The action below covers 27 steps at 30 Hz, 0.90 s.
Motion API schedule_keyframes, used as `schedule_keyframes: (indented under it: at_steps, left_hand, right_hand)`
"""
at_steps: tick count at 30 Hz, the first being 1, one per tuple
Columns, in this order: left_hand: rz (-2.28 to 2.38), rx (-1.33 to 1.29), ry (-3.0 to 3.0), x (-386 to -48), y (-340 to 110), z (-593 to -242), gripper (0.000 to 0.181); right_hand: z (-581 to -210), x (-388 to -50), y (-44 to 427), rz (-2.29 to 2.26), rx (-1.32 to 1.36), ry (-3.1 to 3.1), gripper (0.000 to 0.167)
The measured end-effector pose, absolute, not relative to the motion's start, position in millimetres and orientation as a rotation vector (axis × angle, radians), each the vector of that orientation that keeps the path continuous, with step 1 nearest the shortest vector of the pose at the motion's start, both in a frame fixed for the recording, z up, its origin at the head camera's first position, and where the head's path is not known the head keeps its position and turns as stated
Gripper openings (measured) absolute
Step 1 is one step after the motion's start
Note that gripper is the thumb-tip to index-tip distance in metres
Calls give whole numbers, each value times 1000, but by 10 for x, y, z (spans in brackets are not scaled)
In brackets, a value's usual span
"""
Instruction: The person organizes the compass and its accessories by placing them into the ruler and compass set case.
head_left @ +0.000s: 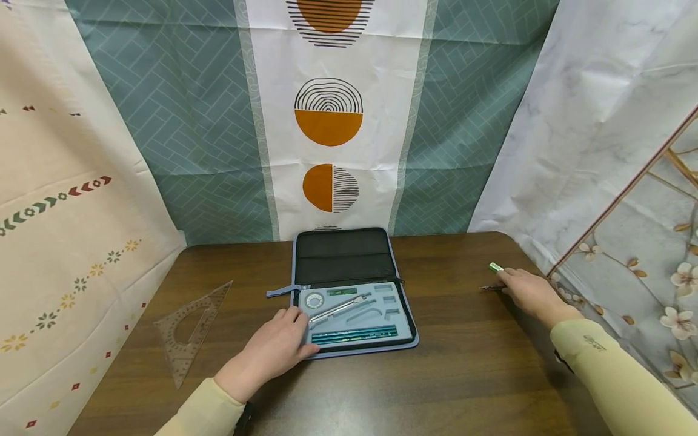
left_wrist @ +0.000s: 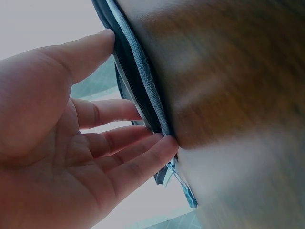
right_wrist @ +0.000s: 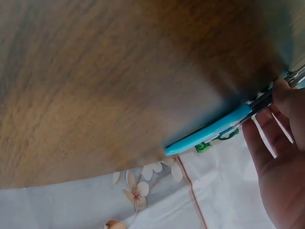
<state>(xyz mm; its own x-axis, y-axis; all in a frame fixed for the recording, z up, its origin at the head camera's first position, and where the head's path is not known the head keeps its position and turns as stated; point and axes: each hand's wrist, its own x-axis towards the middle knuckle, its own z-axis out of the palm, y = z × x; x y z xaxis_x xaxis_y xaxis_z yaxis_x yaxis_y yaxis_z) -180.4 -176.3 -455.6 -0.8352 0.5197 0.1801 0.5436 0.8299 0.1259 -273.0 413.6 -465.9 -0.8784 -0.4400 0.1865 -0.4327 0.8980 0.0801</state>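
Note:
An open zip case (head_left: pixel 412 330) of drawing tools lies mid-table. My left hand (head_left: pixel 275 345) rests on its left edge, thumb near the front corner. In the left wrist view, the thumb and fingertips of that hand (left_wrist: pixel 62 129) touch the zipped rim (left_wrist: pixel 143 71). The case holds a silver compass (head_left: pixel 338 307), teal pencils (head_left: pixel 354 334), a white disc (head_left: pixel 314 300) and a green piece (head_left: pixel 342 292). At far right, my right hand (head_left: pixel 529 293) pinches a slim turquoise-handled tool (right_wrist: pixel 209 131) with a dark metal tip; its exact kind is unclear. A small green object (head_left: pixel 495 266) lies beside that hand.
A clear protractor triangle (head_left: pixel 182 330) lies at the left of the brown table (head_left: pixel 382 399). The blue zip strap (head_left: pixel 280 292) sticks out leftward from the case. Patterned curtains (head_left: pixel 327 181) hang behind the table and along both sides.

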Motion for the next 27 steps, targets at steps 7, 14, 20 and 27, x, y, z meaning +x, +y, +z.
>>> schedule_keyframes:
  at_steps: [7,14,20,27]
  left_hand:
    - [-245,-840,-2881,-1803,-1749,-4558,59]
    - [-232,-836,-2887,-1802,-1754,-4518,58]
    - [-241,-825,-2910,-1798,-1748,-4522,60]
    - [-243,-830,-2906,-1809,-1749,-4534,60]
  right_hand:
    - [-4654,-2703,4171,-16,660,-2854,19]
    - [-4628,-2729,4111,20,637,-2785,26]
    - [-4576,-2727,3979,-10,674,-2728,31]
    - [-4535,-2764,3852,-6,736,-2659,35]
